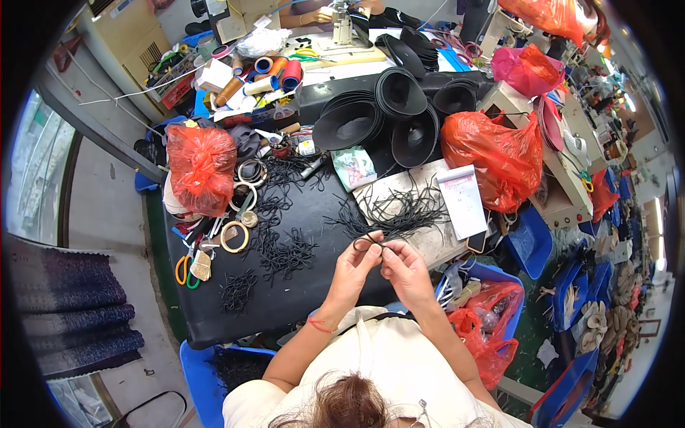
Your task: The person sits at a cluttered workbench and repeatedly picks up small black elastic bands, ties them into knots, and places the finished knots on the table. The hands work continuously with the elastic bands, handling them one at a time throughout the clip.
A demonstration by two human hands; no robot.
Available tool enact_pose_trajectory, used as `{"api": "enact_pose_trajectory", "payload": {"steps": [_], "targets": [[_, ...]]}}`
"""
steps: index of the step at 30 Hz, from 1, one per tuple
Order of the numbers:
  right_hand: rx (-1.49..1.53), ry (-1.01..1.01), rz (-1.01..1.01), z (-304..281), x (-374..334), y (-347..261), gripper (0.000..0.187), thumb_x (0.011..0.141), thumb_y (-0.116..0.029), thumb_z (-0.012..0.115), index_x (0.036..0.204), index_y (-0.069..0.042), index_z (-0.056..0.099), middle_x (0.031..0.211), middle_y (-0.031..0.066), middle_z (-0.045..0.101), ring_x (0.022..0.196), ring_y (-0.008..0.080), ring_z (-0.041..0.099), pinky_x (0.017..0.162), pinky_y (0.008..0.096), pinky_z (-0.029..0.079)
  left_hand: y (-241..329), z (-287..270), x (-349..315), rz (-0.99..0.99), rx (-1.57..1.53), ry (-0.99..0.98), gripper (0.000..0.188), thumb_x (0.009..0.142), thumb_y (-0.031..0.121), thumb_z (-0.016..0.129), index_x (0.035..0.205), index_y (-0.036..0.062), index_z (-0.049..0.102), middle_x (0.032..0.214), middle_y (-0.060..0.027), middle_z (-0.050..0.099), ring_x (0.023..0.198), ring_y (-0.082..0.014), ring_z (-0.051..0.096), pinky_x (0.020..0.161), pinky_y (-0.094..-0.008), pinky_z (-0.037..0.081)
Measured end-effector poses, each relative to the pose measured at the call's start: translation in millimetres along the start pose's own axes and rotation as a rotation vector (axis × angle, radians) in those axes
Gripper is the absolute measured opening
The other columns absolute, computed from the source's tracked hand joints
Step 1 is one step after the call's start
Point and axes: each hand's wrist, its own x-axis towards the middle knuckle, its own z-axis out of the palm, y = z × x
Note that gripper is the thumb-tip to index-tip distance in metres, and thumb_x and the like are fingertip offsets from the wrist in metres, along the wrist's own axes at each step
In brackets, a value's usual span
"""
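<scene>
Between my two hands is a thin black cord (362,238), bent into a small loop above the table's near edge. My left hand (355,262) pinches it between thumb and fingers. My right hand (404,267) is closed on the same cord, fingertips almost touching the left ones. Just beyond them lies a spread of loose black cords (392,212) on a pale board (435,246). To the left, piles of short, knotted-looking black cords (285,250) lie on the black table (314,285). Whether the held cord is knotted is too small to tell.
Tape rolls (234,237), scissors (183,271) and a red plastic bag (202,171) lie at the left. Curved black pieces (349,125) are stacked at the back. A white notepad (462,202) and red bag (492,160) sit right. Across the table, another person's hand (322,15) is by a machine.
</scene>
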Motion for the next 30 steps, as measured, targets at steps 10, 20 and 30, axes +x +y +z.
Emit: {"api": "enact_pose_trajectory", "payload": {"steps": [10, 20, 30], "targets": [[-0.594, 0.05, -0.364, 15, 6, -36, 0.017, 0.086, -0.012, 0.058, 0.098, 0.0, 0.059, 0.091, 0.0031, 0.057, 0.08, 0.0095, 0.056, 0.069, 0.0216, 0.044, 49, -9, 9, -0.181, 0.159, -0.326, 0.019, 0.09, 0.016, 0.053, 0.09, -0.0011, 0.062, 0.071, -0.0028, 0.059, 0.064, -0.0069, 0.051, 0.061, -0.0193, 0.042], [-0.403, 0.067, -0.224, 14, 8, -20, 0.026, 0.092, -0.021, 0.049, 0.077, -0.001, 0.056, 0.068, 0.0016, 0.057, 0.059, 0.0049, 0.05, 0.051, 0.0184, 0.043, 45, -2, -2, -0.274, 0.02, -0.261, 0.021, 0.09, 0.016, 0.052, 0.088, -0.0029, 0.06, 0.081, -0.0099, 0.064, 0.067, -0.0128, 0.059, 0.064, -0.0244, 0.049], [-0.268, 0.18, -0.195, 24, 12, -24, 0.03, 0.093, -0.03, 0.047, 0.09, -0.001, 0.054, 0.078, 0.0036, 0.057, 0.07, 0.0069, 0.054, 0.063, 0.0208, 0.045, 28, -6, 0, -0.231, -0.038, -0.137, 0.018, 0.089, 0.017, 0.053, 0.09, 0.0008, 0.06, 0.087, -0.0055, 0.063, 0.074, -0.01, 0.059, 0.069, -0.0231, 0.05]]}}
